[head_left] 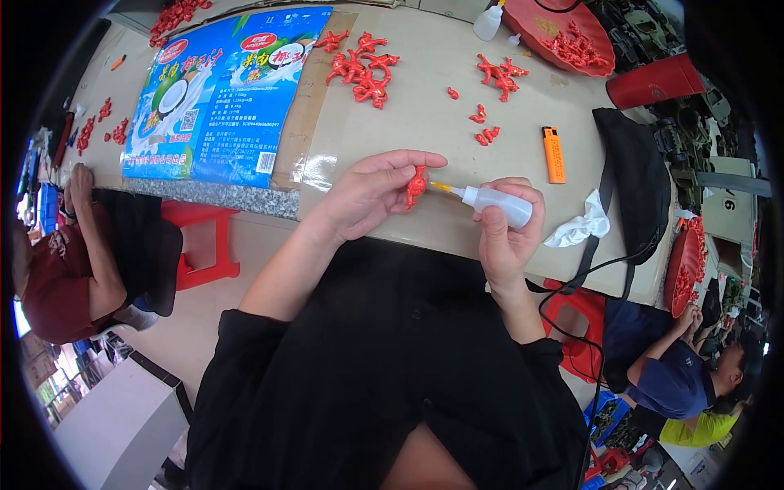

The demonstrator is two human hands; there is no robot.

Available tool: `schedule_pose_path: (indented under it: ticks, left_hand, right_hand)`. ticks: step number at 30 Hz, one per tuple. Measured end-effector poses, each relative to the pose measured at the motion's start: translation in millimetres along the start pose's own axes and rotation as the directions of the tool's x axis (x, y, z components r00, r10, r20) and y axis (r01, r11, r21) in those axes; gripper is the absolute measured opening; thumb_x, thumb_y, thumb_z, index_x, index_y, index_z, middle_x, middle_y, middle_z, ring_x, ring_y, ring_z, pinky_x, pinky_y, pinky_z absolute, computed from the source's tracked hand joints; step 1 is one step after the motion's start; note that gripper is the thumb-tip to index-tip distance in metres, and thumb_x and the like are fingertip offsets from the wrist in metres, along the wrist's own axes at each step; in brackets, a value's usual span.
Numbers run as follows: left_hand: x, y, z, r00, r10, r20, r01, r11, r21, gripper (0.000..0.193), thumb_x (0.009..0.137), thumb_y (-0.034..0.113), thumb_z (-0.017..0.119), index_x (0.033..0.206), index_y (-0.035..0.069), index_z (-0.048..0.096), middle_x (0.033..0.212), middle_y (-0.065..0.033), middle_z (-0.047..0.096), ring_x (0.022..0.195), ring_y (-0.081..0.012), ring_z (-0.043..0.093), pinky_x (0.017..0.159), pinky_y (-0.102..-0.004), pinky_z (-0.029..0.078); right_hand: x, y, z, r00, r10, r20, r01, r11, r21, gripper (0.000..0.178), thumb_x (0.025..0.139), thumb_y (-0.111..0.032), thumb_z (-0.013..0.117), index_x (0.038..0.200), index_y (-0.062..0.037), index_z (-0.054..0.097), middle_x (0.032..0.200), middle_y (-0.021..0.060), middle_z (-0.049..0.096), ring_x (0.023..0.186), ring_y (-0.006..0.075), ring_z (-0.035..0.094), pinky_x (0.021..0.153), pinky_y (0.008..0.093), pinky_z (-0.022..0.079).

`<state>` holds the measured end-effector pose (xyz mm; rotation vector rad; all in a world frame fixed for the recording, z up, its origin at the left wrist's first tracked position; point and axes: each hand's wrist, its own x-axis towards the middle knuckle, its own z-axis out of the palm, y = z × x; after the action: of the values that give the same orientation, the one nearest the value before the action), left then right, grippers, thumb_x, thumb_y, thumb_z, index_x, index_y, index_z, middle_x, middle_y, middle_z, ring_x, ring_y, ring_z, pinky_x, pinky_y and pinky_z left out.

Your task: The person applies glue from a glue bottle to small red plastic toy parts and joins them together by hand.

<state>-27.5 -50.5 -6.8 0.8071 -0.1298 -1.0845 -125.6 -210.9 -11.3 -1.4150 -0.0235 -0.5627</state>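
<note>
My left hand (pixel 367 194) pinches a small red plastic figure (pixel 416 188) between thumb and fingers, just over the table's near edge. My right hand (pixel 513 229) is wrapped round a translucent squeeze bottle (pixel 502 206). The bottle lies nearly sideways, its thin yellowish nozzle (pixel 443 188) pointing left at the figure. The tip is very close to the figure; whether it touches I cannot tell. Beyond my hands a few small red pieces (pixel 487 135) lie on the table, with a cluster of red figures (pixel 365 69) farther left and another red group (pixel 501 73) farther right.
A blue printed cardboard sheet (pixel 220 98) covers the table's left part. To the right lie an orange lighter (pixel 554 155), a crumpled white tissue (pixel 581 222) and a black bag (pixel 629 180). A red tray (pixel 563 37) of parts stands at the back. Other people sit at both sides.
</note>
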Motion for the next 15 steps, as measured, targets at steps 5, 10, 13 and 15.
schedule_pose_path:
  ticks: [5, 10, 13, 15]
  left_hand:
    - [0.6, -0.6, -0.3, 1.000, -0.002, -0.011, 0.002, 1.000, 0.006, 0.032, 0.087, 0.013, 0.038, 0.115, -0.002, 0.044, 0.078, 0.0023, 0.047, 0.067, -0.0048, 0.042, 0.061, -0.0184, 0.034]
    - [1.1, -2.4, -1.3, 1.000, 0.021, 0.004, -0.021, 1.000, -0.006, 0.038, 0.086, 0.015, 0.043, 0.116, -0.007, 0.041, 0.079, 0.0012, 0.047, 0.067, -0.0057, 0.043, 0.056, -0.0176, 0.034]
    - [0.2, -1.9, -1.0, 1.000, 0.021, 0.002, -0.021, 1.000, -0.002, 0.038, 0.085, 0.015, 0.043, 0.116, -0.007, 0.041, 0.076, 0.0012, 0.047, 0.066, -0.0058, 0.043, 0.056, -0.0176, 0.034]
    - [0.2, -1.2, 0.6, 1.000, 0.018, -0.007, -0.018, 1.000, -0.004, 0.038, 0.085, 0.015, 0.043, 0.116, -0.007, 0.041, 0.074, 0.0013, 0.047, 0.066, -0.0059, 0.043, 0.056, -0.0176, 0.034]
  right_hand:
    - [-1.6, 1.4, -0.7, 0.999, -0.025, 0.021, 0.027, 0.996, -0.090, 0.025, 0.079, -0.009, 0.057, 0.097, -0.0016, 0.040, 0.093, 0.0103, 0.046, 0.075, 0.0115, 0.048, 0.064, 0.0209, 0.041]
    - [-1.2, -0.7, 0.2, 0.999, -0.025, 0.028, 0.028, 0.994, -0.108, 0.025, 0.079, -0.008, 0.057, 0.097, -0.0013, 0.040, 0.093, 0.0107, 0.046, 0.075, 0.0116, 0.048, 0.064, 0.0212, 0.041]
    - [-0.8, -0.9, -0.7, 0.999, -0.028, 0.040, 0.033, 0.991, -0.127, 0.025, 0.079, -0.008, 0.057, 0.097, -0.0012, 0.040, 0.093, 0.0107, 0.046, 0.075, 0.0115, 0.048, 0.063, 0.0212, 0.041]
    - [-0.8, -0.1, -1.1, 0.998, -0.030, 0.048, 0.036, 0.989, -0.140, 0.025, 0.079, -0.008, 0.057, 0.097, -0.0012, 0.040, 0.093, 0.0107, 0.046, 0.074, 0.0115, 0.048, 0.063, 0.0213, 0.041]
